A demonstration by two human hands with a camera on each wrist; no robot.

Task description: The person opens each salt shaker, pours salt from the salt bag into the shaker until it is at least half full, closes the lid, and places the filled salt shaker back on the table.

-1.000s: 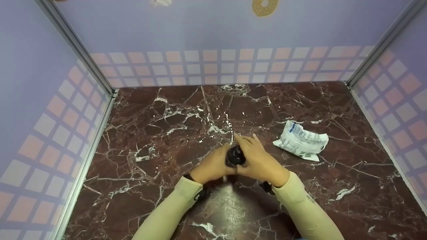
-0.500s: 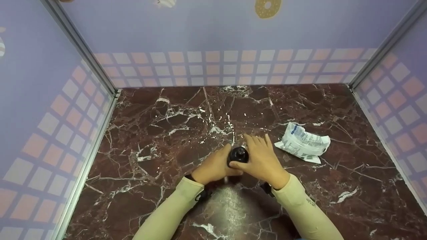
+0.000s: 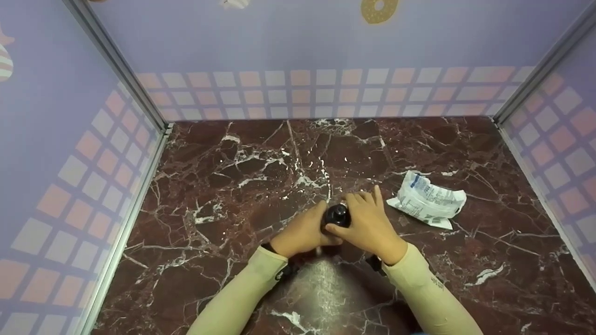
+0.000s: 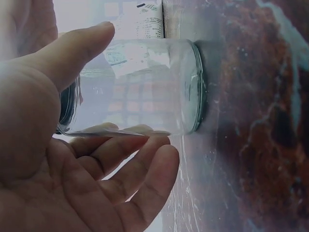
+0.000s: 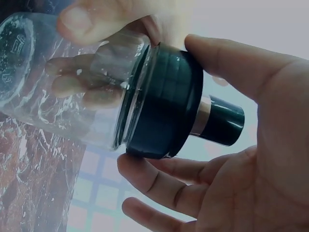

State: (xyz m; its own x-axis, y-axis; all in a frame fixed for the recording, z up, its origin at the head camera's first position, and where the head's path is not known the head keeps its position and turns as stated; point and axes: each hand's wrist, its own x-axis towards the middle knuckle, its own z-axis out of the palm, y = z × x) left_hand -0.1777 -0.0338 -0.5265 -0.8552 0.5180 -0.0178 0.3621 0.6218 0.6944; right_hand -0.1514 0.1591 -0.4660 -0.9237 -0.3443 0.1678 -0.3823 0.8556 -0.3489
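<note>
clear cylindrical glass jar (image 4: 145,92) with round black knobbed lid (image 5: 166,101): upright, on or just above the marbled dark-red bench (image 3: 186,279). left hand (image 3: 300,232): fingers grip the jar. right hand (image 3: 372,225): fingers pinch the lid. a loose left grip could let the jar slip.

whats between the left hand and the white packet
In the head view, going from the left hand, first comes the bottle's black lid, then the right hand, then bare tabletop up to the white packet.

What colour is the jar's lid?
The lid looks black, with a dark green tinge in the right wrist view, where it shows best.
</note>
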